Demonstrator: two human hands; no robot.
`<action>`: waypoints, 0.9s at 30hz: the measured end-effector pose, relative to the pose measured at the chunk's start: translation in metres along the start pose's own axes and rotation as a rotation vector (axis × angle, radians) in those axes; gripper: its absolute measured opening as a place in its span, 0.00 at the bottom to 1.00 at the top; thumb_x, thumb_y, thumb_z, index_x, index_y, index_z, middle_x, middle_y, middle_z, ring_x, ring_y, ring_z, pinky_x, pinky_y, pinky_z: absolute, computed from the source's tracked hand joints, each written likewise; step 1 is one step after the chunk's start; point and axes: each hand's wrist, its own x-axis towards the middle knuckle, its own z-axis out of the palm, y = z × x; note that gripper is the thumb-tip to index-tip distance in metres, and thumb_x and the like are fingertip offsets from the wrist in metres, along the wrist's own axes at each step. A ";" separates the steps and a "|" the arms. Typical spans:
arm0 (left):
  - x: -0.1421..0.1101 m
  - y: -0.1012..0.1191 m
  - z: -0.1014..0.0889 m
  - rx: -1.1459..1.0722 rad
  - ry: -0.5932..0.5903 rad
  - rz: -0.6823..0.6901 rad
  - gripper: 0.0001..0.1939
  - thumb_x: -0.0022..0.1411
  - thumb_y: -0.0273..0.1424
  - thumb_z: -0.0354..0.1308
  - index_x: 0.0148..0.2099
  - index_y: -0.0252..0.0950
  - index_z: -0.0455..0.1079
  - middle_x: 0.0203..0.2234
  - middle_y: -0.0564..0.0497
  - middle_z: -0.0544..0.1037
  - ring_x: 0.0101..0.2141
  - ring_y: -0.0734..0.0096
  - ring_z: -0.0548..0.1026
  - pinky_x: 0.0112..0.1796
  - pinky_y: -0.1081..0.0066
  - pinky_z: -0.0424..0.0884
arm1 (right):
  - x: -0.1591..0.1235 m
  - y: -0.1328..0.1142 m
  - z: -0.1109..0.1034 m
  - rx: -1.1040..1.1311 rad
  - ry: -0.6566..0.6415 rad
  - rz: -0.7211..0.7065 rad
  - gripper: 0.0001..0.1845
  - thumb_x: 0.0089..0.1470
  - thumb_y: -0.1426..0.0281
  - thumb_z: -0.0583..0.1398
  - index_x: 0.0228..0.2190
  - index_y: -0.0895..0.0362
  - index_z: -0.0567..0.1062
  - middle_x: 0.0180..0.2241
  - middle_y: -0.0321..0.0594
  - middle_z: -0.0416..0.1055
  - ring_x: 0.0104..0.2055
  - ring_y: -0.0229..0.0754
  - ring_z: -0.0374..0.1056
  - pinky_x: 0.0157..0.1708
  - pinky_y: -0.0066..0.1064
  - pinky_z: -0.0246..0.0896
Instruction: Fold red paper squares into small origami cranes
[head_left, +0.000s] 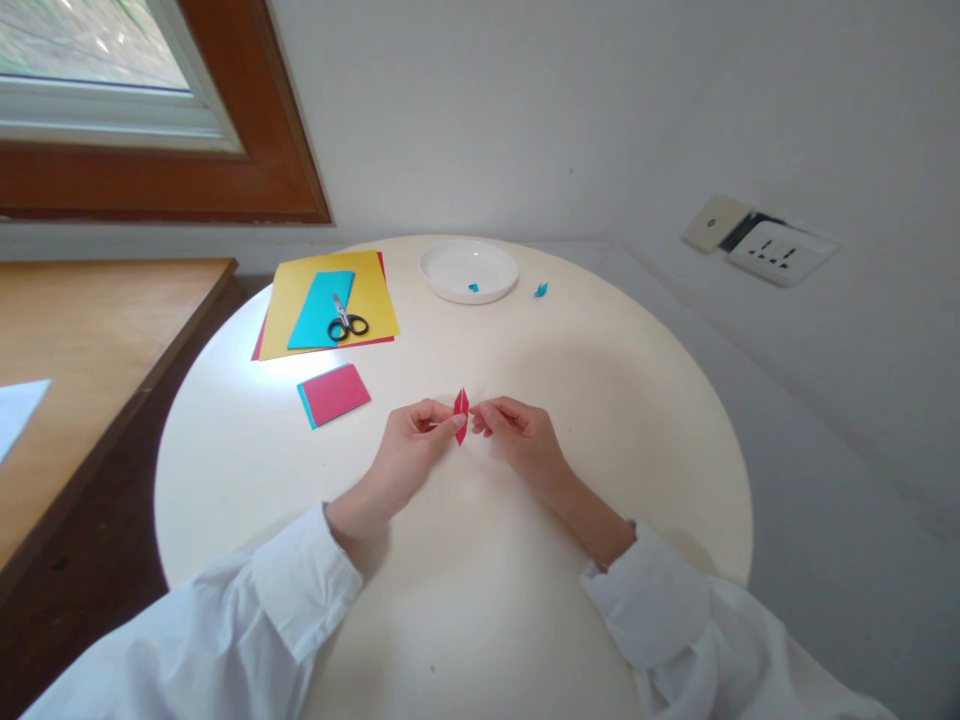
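Note:
Pinched between the thumb and fingers of my left hand (412, 440) is a small red folded paper (461, 402), narrow and pointed at both ends. It stands upright, with a pale line showing along its upper part. My right hand (525, 440) is close beside its right edge, thumb and fingers curled together. Nothing shows between those right fingertips, and I cannot tell whether they touch the paper. Both hands are over the middle of the round white table (480, 620).
Yellow paper sheets (382, 300) lie back left, bearing a blue folded paper (315, 310) and black-handled scissors (346, 322). Nearer is a stack of small red sheets (337, 394). Behind stands a white plate (495, 293) holding a blue scrap (473, 287); a blue folded piece (541, 290) lies right of it.

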 end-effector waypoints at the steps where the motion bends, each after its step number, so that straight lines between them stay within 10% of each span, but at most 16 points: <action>1: 0.000 0.000 0.000 0.025 -0.013 0.008 0.11 0.47 0.36 0.63 0.24 0.32 0.70 0.19 0.53 0.70 0.21 0.78 0.63 0.23 0.75 0.58 | 0.001 -0.001 0.000 0.049 0.001 0.001 0.09 0.48 0.65 0.58 0.23 0.57 0.73 0.23 0.36 0.71 0.27 0.36 0.67 0.29 0.28 0.62; 27: -0.006 0.007 0.004 0.254 -0.137 0.034 0.11 0.48 0.35 0.59 0.20 0.33 0.67 0.15 0.55 0.66 0.18 0.79 0.58 0.19 0.75 0.53 | 0.000 -0.008 0.001 0.166 0.062 0.104 0.07 0.41 0.68 0.61 0.18 0.57 0.71 0.21 0.33 0.68 0.27 0.35 0.63 0.29 0.29 0.60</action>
